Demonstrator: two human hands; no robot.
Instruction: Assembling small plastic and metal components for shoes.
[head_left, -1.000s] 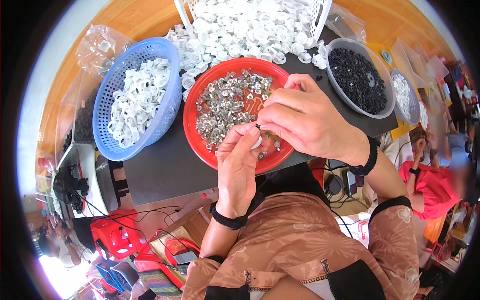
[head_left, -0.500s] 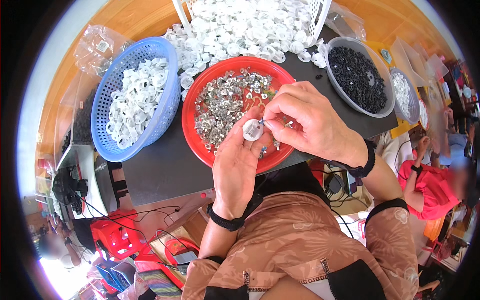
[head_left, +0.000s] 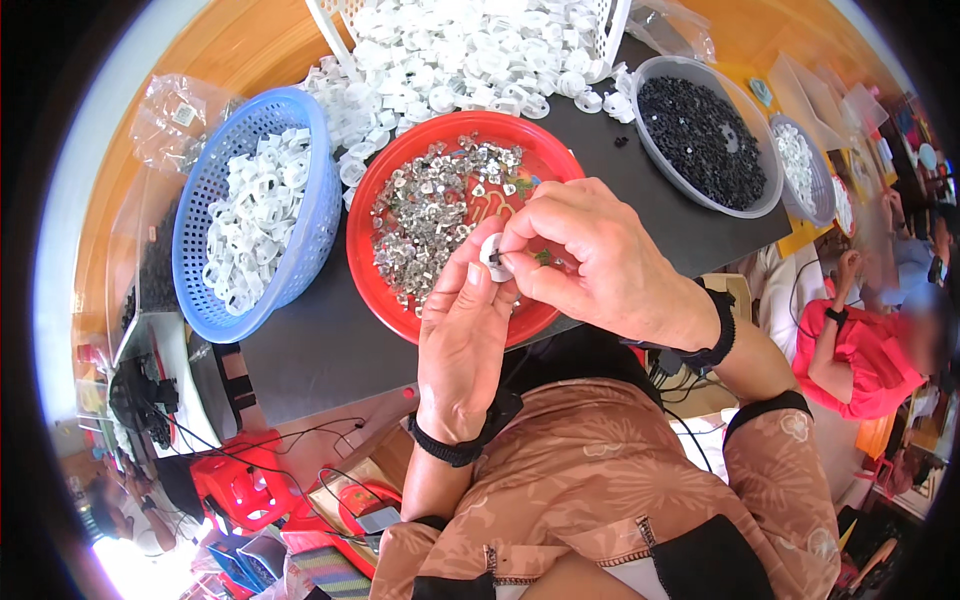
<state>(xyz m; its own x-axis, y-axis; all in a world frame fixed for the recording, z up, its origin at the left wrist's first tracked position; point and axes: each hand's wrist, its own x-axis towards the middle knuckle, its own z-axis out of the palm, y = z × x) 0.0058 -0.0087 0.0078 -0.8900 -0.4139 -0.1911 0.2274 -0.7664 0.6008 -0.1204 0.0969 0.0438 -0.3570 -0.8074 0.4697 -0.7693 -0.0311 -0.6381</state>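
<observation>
Over the red tray, my left hand grips a round white plastic piece at its edge between thumb and fingers. My right hand is closed, thumb and forefinger pinching at the white piece's face. A small dark part sits at those fingertips; its exact kind is too small to make out. Small shiny metal clips are heaped in the tray under both hands, with a few thin bent wires near its middle.
A blue basket of white plastic pieces stands left on the dark table. More white pieces spill from a white crate behind. At right are a bowl of black parts and a smaller bowl. A person in red sits farther right.
The white piece has turned more edge-on, and my right fingertips have come in closer over its face. The tray, baskets and table have shifted slightly left in the picture.
</observation>
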